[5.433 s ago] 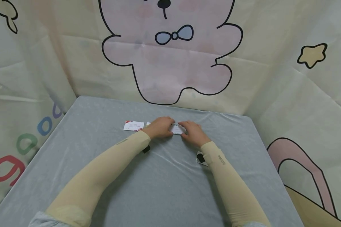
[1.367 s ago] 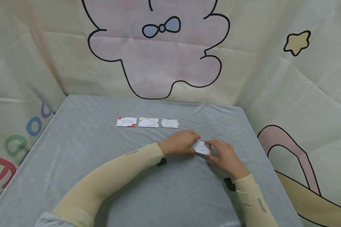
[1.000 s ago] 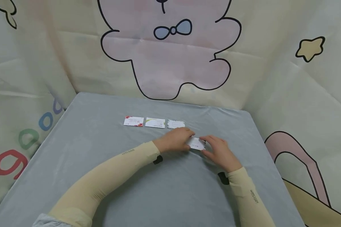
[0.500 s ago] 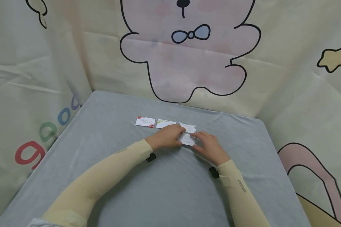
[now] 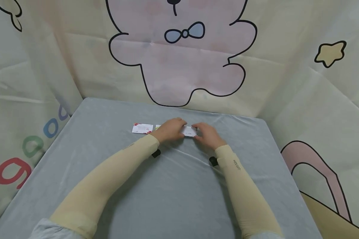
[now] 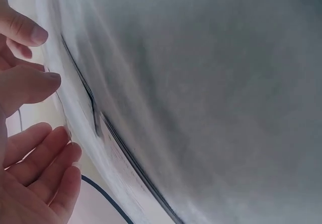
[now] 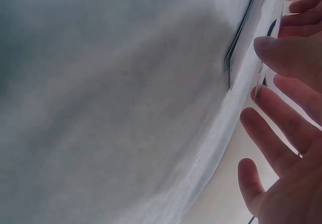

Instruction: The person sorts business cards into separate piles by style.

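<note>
A white business card [image 5: 189, 131] spans the gap between my two hands, just over the third spot in a row of cards. My left hand [image 5: 170, 129] pinches its left end between thumb and fingers. At the right end, my right hand [image 5: 208, 135] pinches it the same way. In the right wrist view the held card shows only as a thin edge, raised above the thicker card edge [image 7: 242, 32] on the cloth. A red-flowered card [image 5: 142, 128] lies leftmost; beside it a yellow-green-edged card [image 5: 157, 126] is mostly covered by my left hand.
Grey cloth covers the table [image 5: 167, 192]. Behind it hangs a printed curtain [image 5: 191, 73] with a cartoon figure, close to the table's far edge. More curtain stands at both sides. Each wrist carries a small black camera.
Both hands have carried the card from the right front, away and to the left, onto the row's third place. The leafy-bordered card there, visible earlier, is now hidden beneath it.
</note>
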Demonstrator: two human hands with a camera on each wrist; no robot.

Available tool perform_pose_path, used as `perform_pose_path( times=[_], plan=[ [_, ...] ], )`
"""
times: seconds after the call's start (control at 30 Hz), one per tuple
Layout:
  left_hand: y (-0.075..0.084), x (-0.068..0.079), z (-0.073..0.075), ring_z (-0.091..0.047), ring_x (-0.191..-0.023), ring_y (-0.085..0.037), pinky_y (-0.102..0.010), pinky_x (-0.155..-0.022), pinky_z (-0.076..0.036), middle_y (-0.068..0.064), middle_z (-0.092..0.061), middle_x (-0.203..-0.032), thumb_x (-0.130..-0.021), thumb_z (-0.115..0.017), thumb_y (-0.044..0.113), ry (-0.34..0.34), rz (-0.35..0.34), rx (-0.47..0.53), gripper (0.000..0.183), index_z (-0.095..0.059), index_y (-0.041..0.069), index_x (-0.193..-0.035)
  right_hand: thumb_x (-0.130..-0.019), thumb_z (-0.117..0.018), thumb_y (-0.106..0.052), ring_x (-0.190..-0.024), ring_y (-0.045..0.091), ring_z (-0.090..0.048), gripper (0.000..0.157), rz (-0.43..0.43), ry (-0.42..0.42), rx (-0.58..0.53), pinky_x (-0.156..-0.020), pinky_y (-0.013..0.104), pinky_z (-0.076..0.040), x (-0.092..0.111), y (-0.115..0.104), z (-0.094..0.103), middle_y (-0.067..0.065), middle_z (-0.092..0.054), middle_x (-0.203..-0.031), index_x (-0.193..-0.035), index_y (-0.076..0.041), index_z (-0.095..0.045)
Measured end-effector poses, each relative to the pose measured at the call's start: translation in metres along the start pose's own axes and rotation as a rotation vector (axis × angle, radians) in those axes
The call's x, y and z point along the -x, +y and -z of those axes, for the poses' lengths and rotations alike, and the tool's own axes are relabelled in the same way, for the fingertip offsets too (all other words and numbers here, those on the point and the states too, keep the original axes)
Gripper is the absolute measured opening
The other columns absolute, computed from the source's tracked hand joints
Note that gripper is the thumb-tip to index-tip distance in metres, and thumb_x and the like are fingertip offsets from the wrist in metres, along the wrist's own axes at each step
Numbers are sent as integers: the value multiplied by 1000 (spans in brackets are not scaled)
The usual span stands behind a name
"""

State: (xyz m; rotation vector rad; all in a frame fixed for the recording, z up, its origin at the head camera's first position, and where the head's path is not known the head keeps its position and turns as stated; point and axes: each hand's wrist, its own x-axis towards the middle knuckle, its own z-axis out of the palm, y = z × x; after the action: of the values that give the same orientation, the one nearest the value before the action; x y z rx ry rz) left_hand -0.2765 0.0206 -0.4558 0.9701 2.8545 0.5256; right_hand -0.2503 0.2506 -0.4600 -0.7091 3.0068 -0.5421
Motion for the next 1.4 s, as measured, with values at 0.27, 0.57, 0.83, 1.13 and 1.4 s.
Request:
perform_pose_path(
  times=[0.27, 0.57, 0.83, 1.13, 1.4],
  plan=[
    [-4, -9, -1, -59, -141, -28, -42, -122, -46, -14, -64, -150, -98, -78, 24, -28, 38, 21, 59, -60, 3, -150, -98, -79, -15, -142, 38, -59, 52, -26, -31, 4, -117, 59, -47, -9, 3, 0, 19, -65, -149, -146, -5, -64],
    [-4, -11, -4, -61, -138, -29, -43, -120, -47, -15, -66, -147, -97, -80, 24, -27, 35, 33, 59, -61, 3, -148, -97, -80, -14, -139, 36, -62, 53, -53, -38, -28, -117, 65, -44, -6, 1, 5, 17, -65, -148, -147, -6, -63],
    [-4, -12, -9, -64, -132, -27, -43, -116, -50, -13, -67, -142, -98, -79, 24, -45, 27, 22, 57, -62, 4, -148, -98, -79, -12, -143, 36, -59, 51, -67, -43, -40, -119, 65, -42, -4, 4, -1, 17, -65, -149, -146, -6, -64],
    [-6, -10, -8, -61, -138, -28, -43, -120, -48, -13, -65, -147, -97, -78, 23, -45, 46, 43, 60, -60, 4, -151, -97, -80, -12, -138, 35, -63, 51, -52, -42, -18, -117, 57, -48, -7, 7, -8, 17, -67, -146, -146, -6, -65],
    [-11, -11, -12, -60, -141, -28, -43, -121, -47, -13, -64, -150, -98, -77, 24, -49, 61, 55, 59, -59, 5, -151, -100, -78, -15, -141, 36, -60, 51, -84, -70, -28, -118, 61, -45, -11, 6, -9, 15, -66, -149, -148, -9, -64]
  ],
)
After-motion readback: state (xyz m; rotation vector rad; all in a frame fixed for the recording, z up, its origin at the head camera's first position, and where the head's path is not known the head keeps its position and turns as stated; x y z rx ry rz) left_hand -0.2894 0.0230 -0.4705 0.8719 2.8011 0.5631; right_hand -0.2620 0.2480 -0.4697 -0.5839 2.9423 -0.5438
